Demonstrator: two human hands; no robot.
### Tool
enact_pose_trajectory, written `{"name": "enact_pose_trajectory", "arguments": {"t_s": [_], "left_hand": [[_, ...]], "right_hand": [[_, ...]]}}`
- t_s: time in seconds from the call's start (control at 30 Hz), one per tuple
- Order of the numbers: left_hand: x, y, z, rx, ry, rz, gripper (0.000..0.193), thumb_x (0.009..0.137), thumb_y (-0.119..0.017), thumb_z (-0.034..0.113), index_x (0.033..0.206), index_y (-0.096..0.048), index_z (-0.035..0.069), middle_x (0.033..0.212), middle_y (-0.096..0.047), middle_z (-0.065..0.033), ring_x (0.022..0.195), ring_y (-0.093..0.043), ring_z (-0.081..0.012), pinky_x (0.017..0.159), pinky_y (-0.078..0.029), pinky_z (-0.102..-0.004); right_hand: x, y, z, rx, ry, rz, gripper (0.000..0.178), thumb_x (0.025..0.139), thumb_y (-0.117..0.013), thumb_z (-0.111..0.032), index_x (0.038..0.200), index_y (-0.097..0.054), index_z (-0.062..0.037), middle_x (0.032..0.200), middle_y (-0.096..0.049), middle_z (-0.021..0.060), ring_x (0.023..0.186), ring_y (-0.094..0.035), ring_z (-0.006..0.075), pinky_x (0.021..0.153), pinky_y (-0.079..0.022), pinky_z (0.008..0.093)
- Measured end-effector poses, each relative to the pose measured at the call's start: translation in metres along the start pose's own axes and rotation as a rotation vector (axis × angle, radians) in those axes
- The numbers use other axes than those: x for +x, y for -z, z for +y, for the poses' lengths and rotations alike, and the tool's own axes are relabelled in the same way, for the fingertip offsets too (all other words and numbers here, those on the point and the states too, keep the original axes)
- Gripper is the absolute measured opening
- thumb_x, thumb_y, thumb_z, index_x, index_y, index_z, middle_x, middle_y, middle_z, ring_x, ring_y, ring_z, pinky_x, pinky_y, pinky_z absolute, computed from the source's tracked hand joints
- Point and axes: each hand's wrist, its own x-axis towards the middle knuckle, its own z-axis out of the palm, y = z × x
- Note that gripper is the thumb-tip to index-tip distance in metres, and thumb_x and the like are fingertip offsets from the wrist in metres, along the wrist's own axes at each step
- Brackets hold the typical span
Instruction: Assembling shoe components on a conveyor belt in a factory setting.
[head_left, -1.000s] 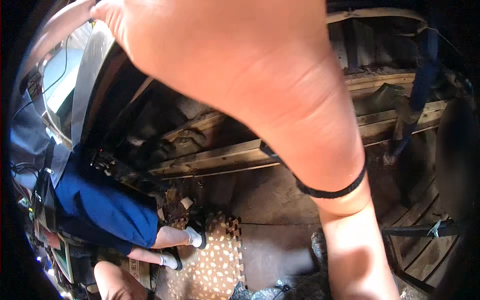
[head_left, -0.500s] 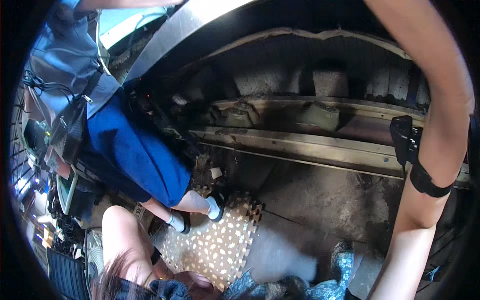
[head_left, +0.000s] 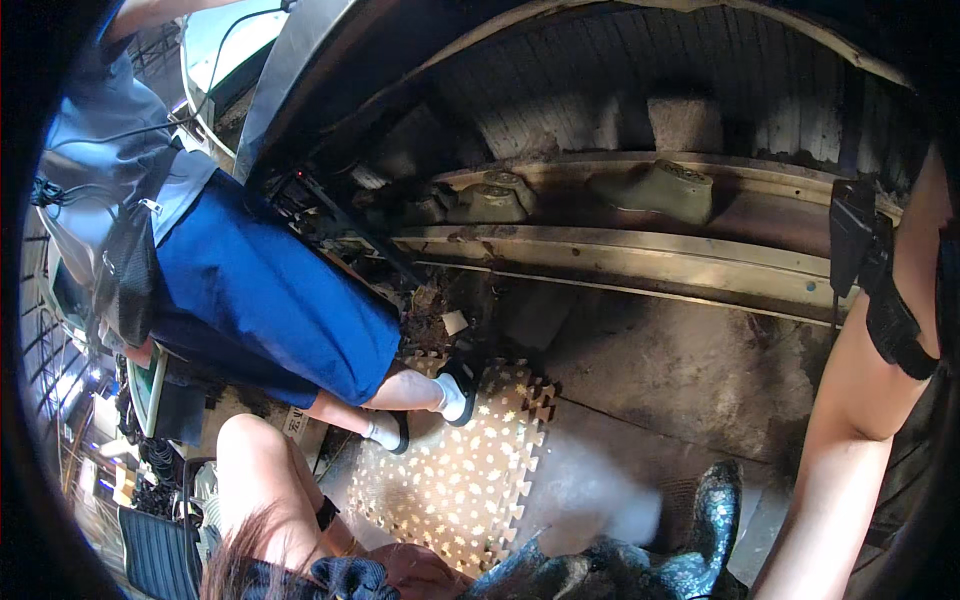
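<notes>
My right arm (head_left: 850,470) reaches up along the right edge, with a black strap (head_left: 890,325) and a black boxy device (head_left: 855,235) on the forearm. Its hand lies beyond the picture. At the lower left my left arm (head_left: 255,455) is sharply bent, a dark band (head_left: 326,513) around it. What seems to be my left hand (head_left: 415,568) is low at the bottom edge, its fingers unclear. Beside it is a dark knotted cloth piece (head_left: 350,578). Blue floral fabric (head_left: 600,570) lies to its right.
Another person in a grey top and blue skirt or shorts (head_left: 270,290) stands at left on a leaf-patterned foam mat (head_left: 450,480). Boots (head_left: 675,190) lie along a ledge behind a pale rail (head_left: 620,255). A large dark panel (head_left: 285,90) rises at upper left. A chair (head_left: 155,550) stands lower left.
The view has shifted, so the ledge and boots sit higher. My right forearm is farther toward the right edge. The other person's torso appears slightly shifted left.
</notes>
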Motion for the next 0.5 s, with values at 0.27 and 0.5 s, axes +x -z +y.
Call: {"name": "enact_pose_trajectory", "arguments": {"t_s": [0.27, 0.5], "left_hand": [[0.032, 0.015, -0.011, 0.143, -0.123, 0.110, 0.046, 0.080, -0.075, 0.035, 0.103, -0.065, -0.003, 0.097, -0.069, -0.0134, 0.090, -0.064, -0.0246, 0.081, -0.050, -0.0340], [0.041, 0.014, -0.024, 0.177, -0.243, 0.164, 0.047, 0.080, -0.075, 0.035, 0.104, -0.065, -0.004, 0.097, -0.069, -0.0135, 0.089, -0.064, -0.0240, 0.081, -0.050, -0.0334]], "right_hand": [[0.011, 0.020, 0.138, 0.058, 0.131, 0.084, 0.029, 0.101, -0.052, -0.029, 0.107, -0.059, -0.0014, 0.090, -0.060, 0.0086, 0.083, -0.058, 0.0169, 0.082, -0.044, 0.0268], [0.016, 0.024, 0.118, -0.442, 0.386, 0.340, 0.031, 0.096, -0.057, -0.033, 0.091, -0.060, -0.0032, 0.082, -0.059, 0.0117, 0.079, -0.057, 0.0311, 0.073, -0.043, 0.0369]]}}
